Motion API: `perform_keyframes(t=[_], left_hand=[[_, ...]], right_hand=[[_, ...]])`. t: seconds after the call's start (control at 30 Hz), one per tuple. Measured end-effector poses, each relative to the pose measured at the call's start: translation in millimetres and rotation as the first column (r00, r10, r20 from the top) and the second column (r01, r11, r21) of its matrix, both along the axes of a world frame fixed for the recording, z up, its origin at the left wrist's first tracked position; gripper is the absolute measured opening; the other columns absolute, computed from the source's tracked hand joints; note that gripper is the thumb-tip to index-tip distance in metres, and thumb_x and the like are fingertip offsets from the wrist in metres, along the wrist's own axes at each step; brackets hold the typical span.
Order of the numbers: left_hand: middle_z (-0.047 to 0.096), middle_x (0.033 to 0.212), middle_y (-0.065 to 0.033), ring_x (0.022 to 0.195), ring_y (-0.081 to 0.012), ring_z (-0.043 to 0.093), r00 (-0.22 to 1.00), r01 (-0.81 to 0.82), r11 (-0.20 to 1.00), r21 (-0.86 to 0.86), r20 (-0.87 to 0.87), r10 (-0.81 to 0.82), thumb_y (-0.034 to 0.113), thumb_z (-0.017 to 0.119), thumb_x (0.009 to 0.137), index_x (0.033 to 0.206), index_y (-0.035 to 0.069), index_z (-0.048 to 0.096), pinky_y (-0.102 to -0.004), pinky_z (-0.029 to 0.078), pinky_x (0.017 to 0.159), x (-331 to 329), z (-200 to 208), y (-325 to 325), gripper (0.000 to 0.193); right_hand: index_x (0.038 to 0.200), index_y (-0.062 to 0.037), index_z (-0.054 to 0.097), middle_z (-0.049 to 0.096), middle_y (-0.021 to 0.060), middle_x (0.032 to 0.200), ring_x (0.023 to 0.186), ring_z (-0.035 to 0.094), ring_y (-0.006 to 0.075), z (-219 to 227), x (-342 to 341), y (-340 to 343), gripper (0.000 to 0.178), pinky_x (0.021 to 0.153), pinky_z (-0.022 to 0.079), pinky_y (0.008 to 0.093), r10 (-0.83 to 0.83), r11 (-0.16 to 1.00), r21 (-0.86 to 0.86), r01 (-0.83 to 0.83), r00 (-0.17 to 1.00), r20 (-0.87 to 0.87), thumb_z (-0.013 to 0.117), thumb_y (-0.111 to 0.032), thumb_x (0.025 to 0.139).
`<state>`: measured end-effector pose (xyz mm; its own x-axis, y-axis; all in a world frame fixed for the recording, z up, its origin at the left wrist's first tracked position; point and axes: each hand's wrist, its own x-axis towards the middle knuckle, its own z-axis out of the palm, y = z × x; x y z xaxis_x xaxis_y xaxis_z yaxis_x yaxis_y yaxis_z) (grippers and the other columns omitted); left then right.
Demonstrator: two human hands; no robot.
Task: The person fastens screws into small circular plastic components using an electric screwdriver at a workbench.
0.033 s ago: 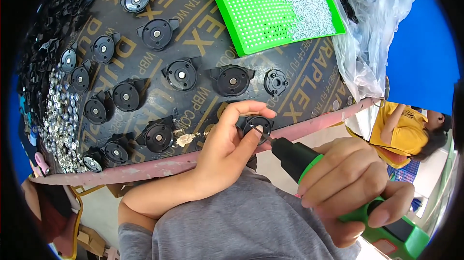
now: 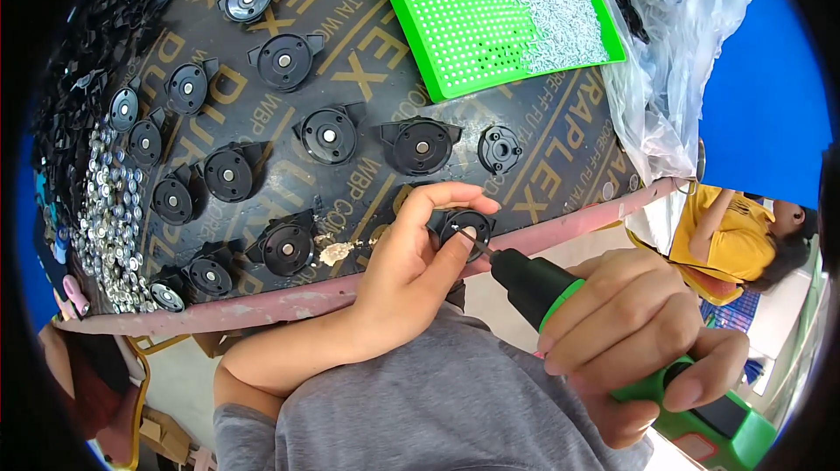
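My left hand (image 2: 413, 259) pinches a round black plastic part (image 2: 468, 228) at the near edge of the dark board (image 2: 367, 77), thumb and forefinger around it. My right hand (image 2: 632, 341) grips a green and black electric screwdriver (image 2: 560, 291) whose thin bit touches the middle of that part. Several similar round black parts with metal centres (image 2: 329, 135) lie spread over the board in loose rows.
A green perforated tray (image 2: 455, 42) with a heap of small silver screws stands at the back. A clear plastic bag (image 2: 674, 77) lies to its right. Piles of black parts and silver discs (image 2: 109, 226) line the left. A person in yellow (image 2: 731, 239) sits at right.
Nothing has visibly changed; both hands hold the same pose with the bit on the part.
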<state>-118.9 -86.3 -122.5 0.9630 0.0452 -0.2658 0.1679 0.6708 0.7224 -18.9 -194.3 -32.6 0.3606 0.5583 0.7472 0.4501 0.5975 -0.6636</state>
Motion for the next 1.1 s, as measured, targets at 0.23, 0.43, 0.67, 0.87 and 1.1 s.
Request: perform_keyframes(t=[0.23,0.43,0.67,0.87,1.1], left_hand=[[0.051,0.127,-0.0108,0.098,-0.0106,0.058,1.000,-0.009,1.000,0.029,-0.004,0.009,-0.001,0.042,0.097,0.128,0.005,0.037,-0.0277,0.053,0.082,-0.5,1.4,-1.5,0.032],[0.051,0.124,-0.0106,0.098,-0.0120,0.058,1.000,0.011,0.997,0.080,0.004,-0.011,-0.004,0.042,0.096,0.127,0.004,0.038,-0.0258,0.052,0.083,2.3,1.7,-3.5,0.032],[0.056,0.117,-0.0094,0.093,-0.0097,0.058,0.997,-0.068,0.985,0.159,0.042,0.062,-0.005,0.044,0.094,0.124,0.000,0.041,-0.0252,0.053,0.079,-1.6,-3.0,-2.4,0.031],[0.057,0.116,-0.0093,0.084,-0.0099,0.060,1.000,-0.007,0.996,0.086,0.024,0.005,-0.002,0.046,0.095,0.123,0.000,0.042,-0.0232,0.051,0.071,3.8,5.8,-2.2,0.028],[0.061,0.107,-0.0076,0.076,-0.0078,0.059,0.993,0.073,0.996,0.051,-0.093,-0.068,0.004,0.048,0.096,0.117,0.001,0.044,-0.0233,0.049,0.064,4.8,6.3,8.2,0.021]], right_hand=[[0.108,-0.0063,0.039,0.057,0.0068,0.063,0.049,0.059,0.0181,-2.1,4.2,-2.2,0.033,0.045,0.054,0.0288,0.058,0.998,-0.012,-0.058,0.998,0.005,0.063,-0.013,0.088],[0.101,-0.0070,0.038,0.057,0.0074,0.064,0.048,0.059,0.0186,-2.2,4.1,1.1,0.033,0.044,0.053,0.0288,0.043,0.998,-0.046,-0.043,0.999,-0.010,0.066,-0.011,0.085],[0.098,-0.0057,0.040,0.058,0.0094,0.062,0.048,0.060,0.0203,-3.1,15.9,9.7,0.030,0.042,0.052,0.0295,0.045,0.996,-0.078,-0.052,0.996,-0.080,0.067,-0.008,0.084],[0.100,-0.0031,0.045,0.060,0.0142,0.061,0.048,0.061,0.0229,14.3,64.5,13.3,0.029,0.043,0.054,0.0313,0.558,0.809,-0.096,-0.581,0.808,-0.187,0.068,-0.002,0.083],[0.097,0.0006,0.049,0.061,0.0121,0.062,0.045,0.059,0.0178,24.8,70.0,24.2,0.022,0.037,0.051,0.0304,0.609,0.793,0.082,-0.604,0.791,-0.055,0.065,-0.001,0.082]])
